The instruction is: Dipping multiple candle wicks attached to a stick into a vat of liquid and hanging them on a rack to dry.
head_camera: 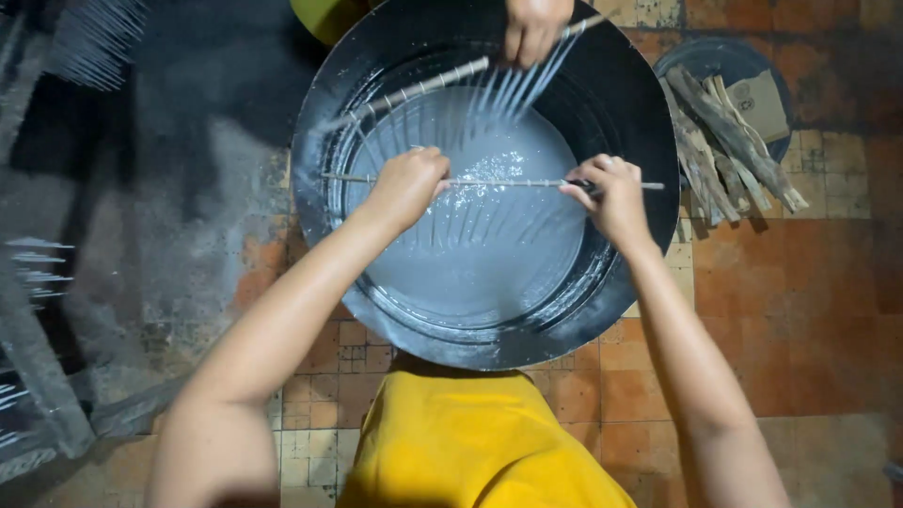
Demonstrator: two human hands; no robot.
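My left hand [406,185] and right hand [613,193] both grip a thin stick [508,182] level over the big black pan [640,103], its hanging strands dipping into the pale liquid [489,254].

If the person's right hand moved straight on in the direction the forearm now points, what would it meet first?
The right hand, gripping the thin rod, points up and away across the black pan. It would probably meet the other person's hand holding a second stick first, though depth is unclear.
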